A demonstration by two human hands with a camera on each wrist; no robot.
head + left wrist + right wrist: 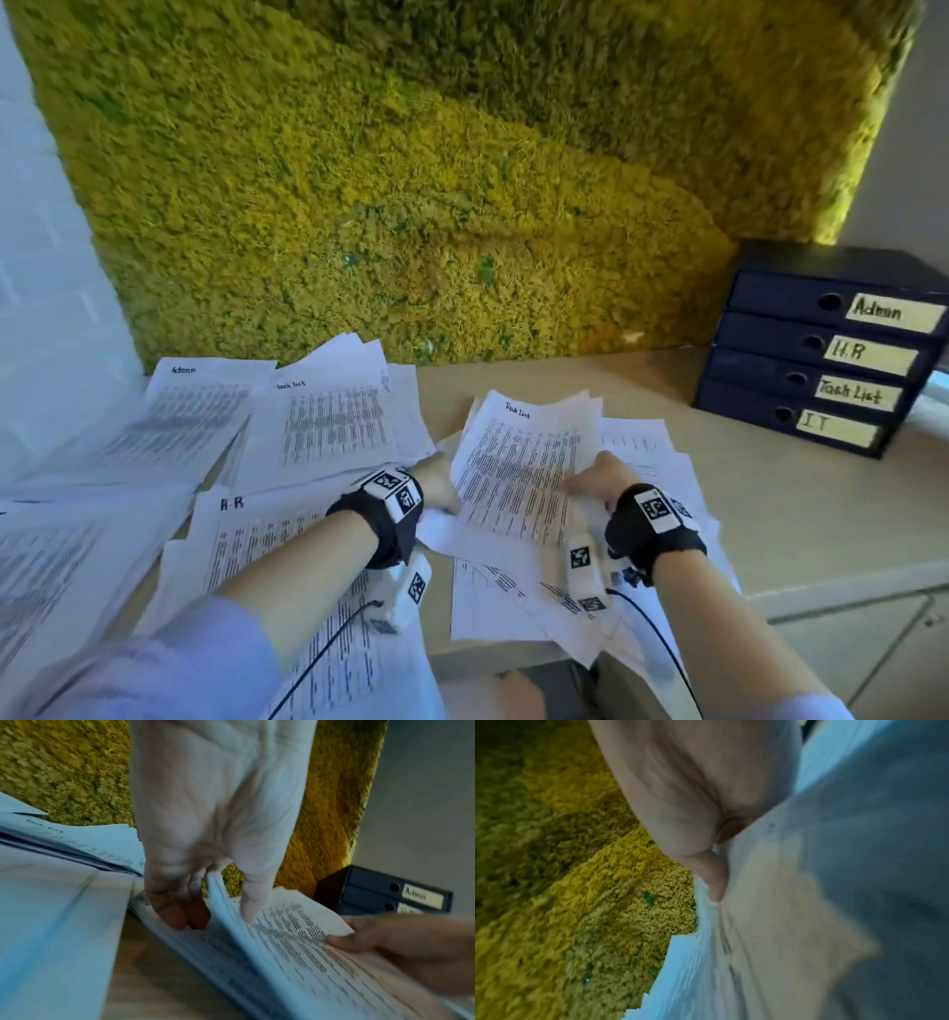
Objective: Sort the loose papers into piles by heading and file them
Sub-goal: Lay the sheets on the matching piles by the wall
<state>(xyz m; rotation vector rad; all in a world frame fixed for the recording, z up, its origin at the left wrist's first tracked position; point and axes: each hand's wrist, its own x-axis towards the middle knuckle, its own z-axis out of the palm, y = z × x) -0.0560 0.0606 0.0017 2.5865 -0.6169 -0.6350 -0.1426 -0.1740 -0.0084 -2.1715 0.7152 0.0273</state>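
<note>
Plainly gripped from both sides: a sheaf of sheets headed "Task List" (518, 462), lifted and tilted above the loose papers (642, 452) on the wooden desk (801, 493). Left hand (436, 483) on the sheaf's left edge, thumb (253, 902) laid on the printed face, fingers (177, 912) curled underneath, sheets pinched between, as seen in the left wrist view. Right hand (598, 480) on the right edge of the same sheaf, thumb tip pressed on the print, remaining fingers hidden behind the paper. From the right wrist view, only the thumb (713, 882) pressed against the blurred backs of the pages; fingers covered, so no telling how far curled.

Left of the sheaf, flat on the desk, a pile topped with another "Task List" page (328, 416). Further left of the sheaf, a pile headed "Admin" (200, 406). Nearer than the sheaf and to its left, beneath the left forearm, a pile headed "HR" (267, 539). Under and nearer than the sheaf, more unsorted sheets reaching over the desk's front edge.

Right of the sheaf and well apart from it, at the back of the desk, a stack of four dark blue box files (816, 354) against the yellow-green moss wall (411, 205), labelled top to bottom Admin, HR, Task List, IT. Black wrist straps with square printed markers on both wrists.
</note>
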